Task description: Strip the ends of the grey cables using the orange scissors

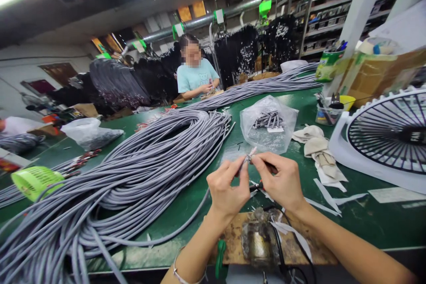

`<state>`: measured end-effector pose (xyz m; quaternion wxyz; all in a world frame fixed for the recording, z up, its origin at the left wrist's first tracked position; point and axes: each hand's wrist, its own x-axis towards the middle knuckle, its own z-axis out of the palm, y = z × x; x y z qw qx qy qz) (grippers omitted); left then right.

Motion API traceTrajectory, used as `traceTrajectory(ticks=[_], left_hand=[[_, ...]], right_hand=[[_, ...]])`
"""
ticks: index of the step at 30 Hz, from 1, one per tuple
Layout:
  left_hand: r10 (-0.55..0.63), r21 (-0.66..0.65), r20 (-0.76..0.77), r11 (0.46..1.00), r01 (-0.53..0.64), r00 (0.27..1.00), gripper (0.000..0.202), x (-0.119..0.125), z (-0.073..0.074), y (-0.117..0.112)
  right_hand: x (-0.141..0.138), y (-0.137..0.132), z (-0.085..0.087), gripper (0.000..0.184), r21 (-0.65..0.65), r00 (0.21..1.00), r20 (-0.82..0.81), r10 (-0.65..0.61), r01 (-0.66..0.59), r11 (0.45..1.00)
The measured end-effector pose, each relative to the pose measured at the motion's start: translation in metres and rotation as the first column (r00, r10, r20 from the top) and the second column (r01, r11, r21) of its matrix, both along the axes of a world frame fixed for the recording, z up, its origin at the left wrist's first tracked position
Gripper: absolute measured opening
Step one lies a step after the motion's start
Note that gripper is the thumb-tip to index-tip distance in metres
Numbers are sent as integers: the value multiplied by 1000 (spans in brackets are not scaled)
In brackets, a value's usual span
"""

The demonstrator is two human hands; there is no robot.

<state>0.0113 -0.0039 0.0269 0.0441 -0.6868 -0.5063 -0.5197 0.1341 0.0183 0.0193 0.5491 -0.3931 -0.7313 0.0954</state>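
Note:
In front of me my left hand (pixel 229 186) pinches the end of a grey cable (pixel 198 211), which loops from under that hand back to the big coil. My right hand (pixel 281 181) has thumb and fingers closed on the whitish stripped tip (pixel 252 152), meeting the left fingertips. The finer wires at the tip are small and partly covered by the fingers. Below both hands a worn metal device (pixel 259 242) sits on a stained wooden board (pixel 231 235), with a black cord beside it.
A large coil of grey cables (pixel 156 159) covers the left side. Behind my hands lies a clear bag of short pieces (pixel 268 124). To the right are cloth gloves (pixel 316 144) and a white fan (pixel 389 137). A green basket (pixel 35 182) lies far left; a co-worker (pixel 196 73) sits opposite.

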Motion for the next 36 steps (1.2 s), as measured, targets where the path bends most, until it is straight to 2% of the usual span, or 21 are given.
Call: traceTrajectory(ticks=[4, 5, 9, 10, 11, 13, 15, 16, 19, 22, 28, 36], left_hand=[[-20, -111, 1, 994, 20, 1000, 21, 1, 2, 2], [-12, -114, -13, 993, 11, 1000, 21, 3, 1, 2], [120, 78, -222, 991, -106, 968, 25, 4, -10, 4], [151, 82, -255, 988, -134, 955, 26, 2, -12, 7], [164, 36, -270, 986, -161, 949, 25, 0, -13, 10], [158, -158, -235, 967, -198, 959, 21, -7, -12, 19], [134, -310, -114, 937, -163, 985, 20, -14, -9, 27], [112, -328, -36, 937, -118, 993, 19, -16, -7, 29], [12, -220, 162, 975, 25, 987, 20, -14, -5, 27], [-61, -137, 242, 986, 96, 968, 18, -8, -6, 21], [-16, -64, 132, 998, 24, 991, 14, -11, -3, 13], [-44, 17, 77, 999, 43, 996, 13, -6, -1, 8]], right_hand=[[2, 2, -4, 17, 196, 994, 56, -92, 79, 977], [3, 4, -5, 17, 200, 993, 64, -99, 84, 976], [2, 4, -3, 21, -9, 998, 17, -53, 53, 999], [0, 1, -2, 22, -13, 999, 11, -47, 47, 999], [-1, -2, -1, 23, 37, 999, 16, -31, 31, 999], [-5, -10, 0, 24, 237, 999, 35, 37, -44, 970], [-6, -13, 2, 24, 375, 992, 53, 114, -125, 918], [-5, -11, 2, 23, 370, 994, 35, 105, -110, 922], [4, 4, 4, 18, 179, 996, 70, -52, 39, 983], [13, 17, 7, 21, 95, 979, 132, -157, 146, 985], [15, 15, 9, 20, 158, 961, 186, -202, 174, 972], [14, 15, 8, 19, 175, 960, 216, -180, 143, 974]])
